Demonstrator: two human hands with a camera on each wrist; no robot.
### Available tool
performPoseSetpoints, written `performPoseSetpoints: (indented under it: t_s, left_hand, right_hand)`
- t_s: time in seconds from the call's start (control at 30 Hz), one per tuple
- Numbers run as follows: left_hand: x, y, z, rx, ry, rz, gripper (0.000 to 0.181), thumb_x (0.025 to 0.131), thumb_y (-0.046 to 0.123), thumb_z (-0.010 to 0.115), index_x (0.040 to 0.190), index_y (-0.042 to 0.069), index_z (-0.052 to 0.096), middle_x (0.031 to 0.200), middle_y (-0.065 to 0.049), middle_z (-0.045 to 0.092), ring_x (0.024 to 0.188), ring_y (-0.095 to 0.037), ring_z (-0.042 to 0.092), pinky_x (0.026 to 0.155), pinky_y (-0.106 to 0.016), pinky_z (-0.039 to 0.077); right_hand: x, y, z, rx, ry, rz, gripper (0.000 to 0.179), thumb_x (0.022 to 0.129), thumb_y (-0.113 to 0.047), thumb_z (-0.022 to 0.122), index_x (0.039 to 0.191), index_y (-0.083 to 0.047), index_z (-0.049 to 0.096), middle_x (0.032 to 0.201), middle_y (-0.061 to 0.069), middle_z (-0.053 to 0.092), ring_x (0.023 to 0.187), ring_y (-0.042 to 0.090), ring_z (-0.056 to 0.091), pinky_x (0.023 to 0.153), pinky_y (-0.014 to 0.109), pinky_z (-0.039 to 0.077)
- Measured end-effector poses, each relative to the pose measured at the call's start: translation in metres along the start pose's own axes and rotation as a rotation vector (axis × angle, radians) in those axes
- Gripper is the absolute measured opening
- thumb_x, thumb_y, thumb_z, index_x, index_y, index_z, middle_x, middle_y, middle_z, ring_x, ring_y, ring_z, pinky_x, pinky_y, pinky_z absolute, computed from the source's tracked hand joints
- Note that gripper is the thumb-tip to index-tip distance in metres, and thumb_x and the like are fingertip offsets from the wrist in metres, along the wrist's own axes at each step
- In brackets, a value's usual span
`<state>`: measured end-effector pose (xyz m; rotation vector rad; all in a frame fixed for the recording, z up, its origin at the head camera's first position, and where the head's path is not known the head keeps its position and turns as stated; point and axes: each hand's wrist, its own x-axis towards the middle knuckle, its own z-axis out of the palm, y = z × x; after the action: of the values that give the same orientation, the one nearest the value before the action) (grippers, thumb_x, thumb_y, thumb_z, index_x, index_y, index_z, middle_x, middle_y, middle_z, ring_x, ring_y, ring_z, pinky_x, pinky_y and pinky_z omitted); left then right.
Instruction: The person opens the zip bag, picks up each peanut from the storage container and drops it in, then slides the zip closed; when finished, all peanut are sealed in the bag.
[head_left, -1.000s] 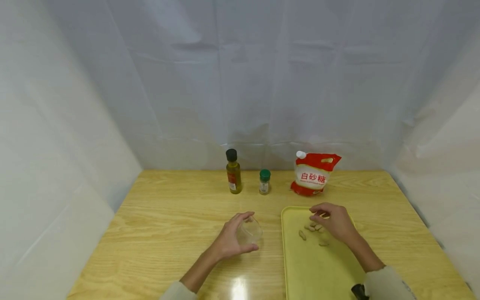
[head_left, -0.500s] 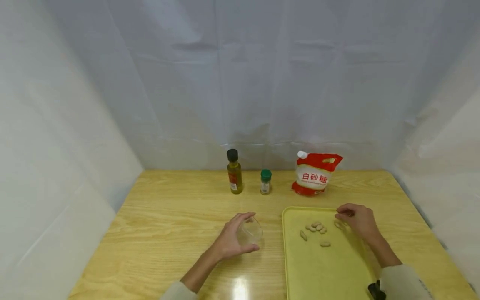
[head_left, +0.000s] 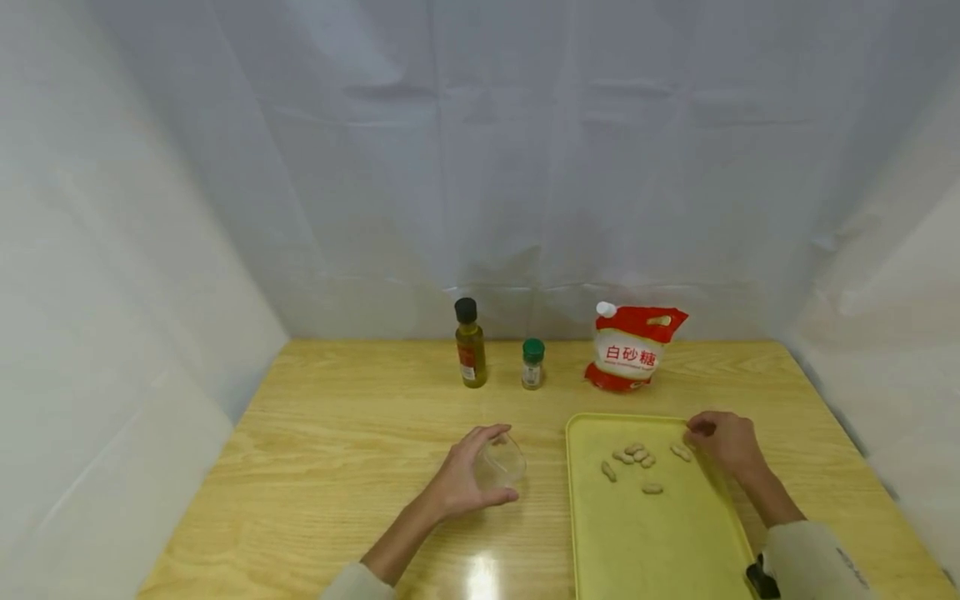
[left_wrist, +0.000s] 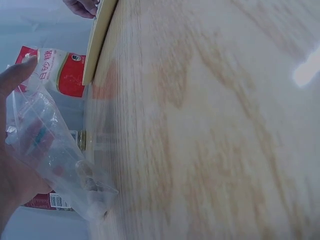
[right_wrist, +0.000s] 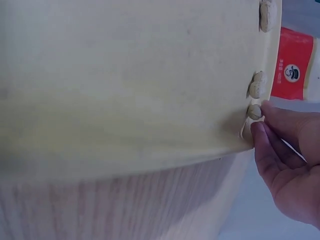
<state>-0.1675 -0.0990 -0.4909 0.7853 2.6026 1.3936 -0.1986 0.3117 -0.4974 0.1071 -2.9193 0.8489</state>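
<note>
The peanuts (head_left: 640, 455) lie on a yellow tray (head_left: 652, 542), most of them bunched near its far edge, with one off to the left, one closer to the person, and one by the far right corner. The right hand (head_left: 727, 443) is at that corner, thumb and fingertips drawn nearly together just beside the last peanut; I can't tell whether they have hold of the rim or only touch it.

Across from it, left of the tray, the left hand (head_left: 467, 479) curves widely around a clear container (head_left: 501, 463), thumb on one side and fingers on the other. Through its wall I can make out something brown and peanut-like.

Farther back on the wooden table (head_left: 352, 454), a black-capped bottle (head_left: 471, 354) stands upright, then a green-topped jar (head_left: 532, 367), then a red-and-white bag (head_left: 630, 354) with a white cap, just beyond the tray. Pale sheeting (head_left: 495, 167) hangs behind them.
</note>
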Motion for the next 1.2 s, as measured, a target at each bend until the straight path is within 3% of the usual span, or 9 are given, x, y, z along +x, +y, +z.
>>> performPoseSetpoints:
  t_s: [0.3, 0.6, 0.77, 1.0, 1.2]
  left_hand:
    - [0.0, 0.001, 0.001, 0.005, 0.001, -0.004, 0.083, 0.071, 0.029, 0.082, 0.141, 0.013, 0.041, 0.131, -0.009, 0.052, 0.125, -0.035, 0.046, 0.102, -0.064, 0.035]
    - [0.0, 0.002, 0.001, 0.001, 0.006, -0.006, 0.083, 0.071, 0.03, 0.082, 0.141, 0.014, 0.04, 0.131, -0.008, 0.053, 0.125, -0.035, 0.046, 0.101, -0.064, 0.036]
    - [0.0, 0.002, 0.001, 0.002, 0.007, -0.009, 0.084, 0.071, 0.03, 0.082, 0.141, 0.013, 0.04, 0.131, -0.009, 0.053, 0.125, -0.036, 0.046, 0.101, -0.066, 0.034]
    - [0.0, 0.002, 0.001, 0.001, 0.006, 0.001, 0.084, 0.071, 0.029, 0.082, 0.141, 0.011, 0.04, 0.13, -0.009, 0.053, 0.124, -0.035, 0.046, 0.102, -0.064, 0.035]
    - [0.001, 0.002, 0.001, 0.001, 0.004, 0.001, 0.083, 0.071, 0.029, 0.082, 0.141, 0.011, 0.04, 0.13, -0.009, 0.053, 0.124, -0.035, 0.047, 0.103, -0.063, 0.035]
  right_hand:
    - [0.0, -0.003, 0.003, 0.023, -0.037, -0.029, 0.01, 0.081, -0.004, 0.07, 0.087, 0.004, 0.071, 0.078, 0.015, 0.07, 0.069, 0.023, 0.064, 0.057, 0.026, 0.049]
    - [-0.003, -0.01, 0.004, 0.029, 0.015, -0.035, 0.013, 0.082, -0.005, 0.068, 0.092, 0.003, 0.072, 0.086, 0.017, 0.072, 0.074, 0.027, 0.067, 0.059, 0.024, 0.051]
    - [-0.003, -0.024, 0.004, 0.065, 0.053, -0.064, 0.012, 0.083, -0.004, 0.068, 0.094, 0.001, 0.072, 0.089, 0.017, 0.072, 0.075, 0.025, 0.067, 0.059, 0.02, 0.05]
    - [-0.004, -0.047, 0.008, 0.157, 0.02, -0.074, 0.015, 0.087, -0.007, 0.066, 0.099, -0.001, 0.072, 0.093, 0.015, 0.072, 0.081, 0.026, 0.068, 0.061, 0.019, 0.051]
    - [-0.005, -0.075, 0.017, 0.226, 0.011, -0.145, 0.015, 0.086, -0.009, 0.068, 0.098, -0.001, 0.072, 0.095, 0.011, 0.072, 0.081, 0.021, 0.067, 0.068, 0.021, 0.054]
